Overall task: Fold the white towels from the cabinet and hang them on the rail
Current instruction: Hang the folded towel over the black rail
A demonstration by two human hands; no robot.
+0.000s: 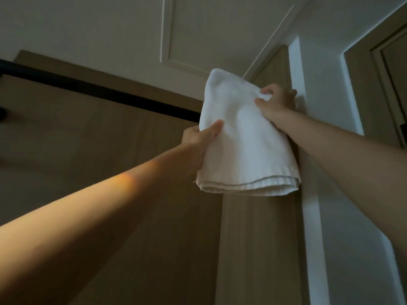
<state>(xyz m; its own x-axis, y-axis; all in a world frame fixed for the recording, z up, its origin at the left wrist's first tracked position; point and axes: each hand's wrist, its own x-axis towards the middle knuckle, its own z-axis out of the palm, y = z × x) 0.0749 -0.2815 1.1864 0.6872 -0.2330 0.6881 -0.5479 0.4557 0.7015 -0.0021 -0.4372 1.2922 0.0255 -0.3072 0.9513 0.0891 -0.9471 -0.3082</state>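
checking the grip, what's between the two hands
In the head view, only the folded white towel lies between the left hand and right hand; each grips an edge.

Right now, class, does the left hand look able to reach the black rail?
Probably yes. The left hand grips the white towel by its edge just below the rail, with nothing showing between them, though its fingers are occupied by the towel.

Dim wood-panelled wall point(110, 155) under white moulded ceiling point(105, 25).
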